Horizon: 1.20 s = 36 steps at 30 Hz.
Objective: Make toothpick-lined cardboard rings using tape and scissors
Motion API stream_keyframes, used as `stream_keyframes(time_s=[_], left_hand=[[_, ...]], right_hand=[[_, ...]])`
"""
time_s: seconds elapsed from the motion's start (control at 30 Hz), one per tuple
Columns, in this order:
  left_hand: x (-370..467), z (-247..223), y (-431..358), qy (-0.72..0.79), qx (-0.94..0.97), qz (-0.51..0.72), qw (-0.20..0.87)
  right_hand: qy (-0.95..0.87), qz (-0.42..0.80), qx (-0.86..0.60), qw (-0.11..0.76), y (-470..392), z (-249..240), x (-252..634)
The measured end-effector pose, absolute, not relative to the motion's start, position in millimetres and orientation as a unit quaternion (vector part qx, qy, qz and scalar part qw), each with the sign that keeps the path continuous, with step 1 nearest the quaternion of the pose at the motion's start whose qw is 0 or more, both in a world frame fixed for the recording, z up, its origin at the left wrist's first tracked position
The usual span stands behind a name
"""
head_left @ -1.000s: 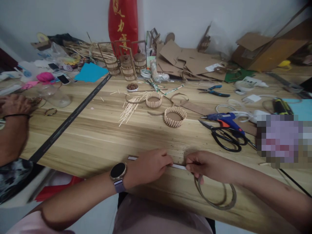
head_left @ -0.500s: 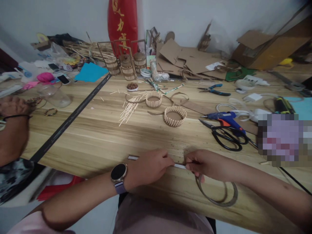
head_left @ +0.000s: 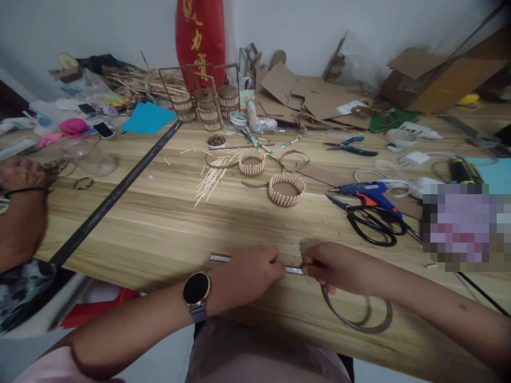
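Fingers of your left hand (head_left: 249,274), bent nearly closed, hold down the pale strip (head_left: 294,271) on the table (head_left: 159,229); light pressure could skew it. Your right hand (head_left: 339,268) pinches it; the brown loop (head_left: 369,330) could snag, twisting it.

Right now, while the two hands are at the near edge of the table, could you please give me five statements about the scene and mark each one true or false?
1. The watch is on the wrist of the left hand. True.
2. The pliers are in the right hand. False: they lie on the table, and that hand holds a brown strip.
3. A pale-faced strip shows between the hands. True.
4. The small dish is empty. False: it holds brown balls.
5. The black scissors lie beside the blue glue gun. True.
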State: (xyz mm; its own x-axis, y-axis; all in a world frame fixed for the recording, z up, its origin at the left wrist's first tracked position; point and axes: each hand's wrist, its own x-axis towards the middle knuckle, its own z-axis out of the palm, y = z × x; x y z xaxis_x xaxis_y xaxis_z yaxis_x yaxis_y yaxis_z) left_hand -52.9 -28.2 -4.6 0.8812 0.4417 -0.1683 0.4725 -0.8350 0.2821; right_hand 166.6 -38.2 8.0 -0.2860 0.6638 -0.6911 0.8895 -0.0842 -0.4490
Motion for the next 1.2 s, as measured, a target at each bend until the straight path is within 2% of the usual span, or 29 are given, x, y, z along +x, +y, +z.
stream_keyframes(time_s=[0.27, 0.77, 1.0, 1.2], left_hand=[[-51, -8, -29, 0.203, 0.971, -0.025, 0.120], [-44, -13, -27, 0.185, 0.977, -0.027, 0.100], [-32, 3, -24, 0.260, 0.955, 0.027, 0.139], [-19, 7, -17, 0.242, 0.938, 0.042, 0.246]], right_hand=[[0.690, -0.400, 0.586, 0.145, -39, 15, 161], [0.709, -0.386, 0.575, 0.134, -39, 17, 160], [0.730, -0.355, 0.576, 0.100, -47, 19, 163], [0.750, -0.298, 0.587, 0.063, -55, 29, 166]])
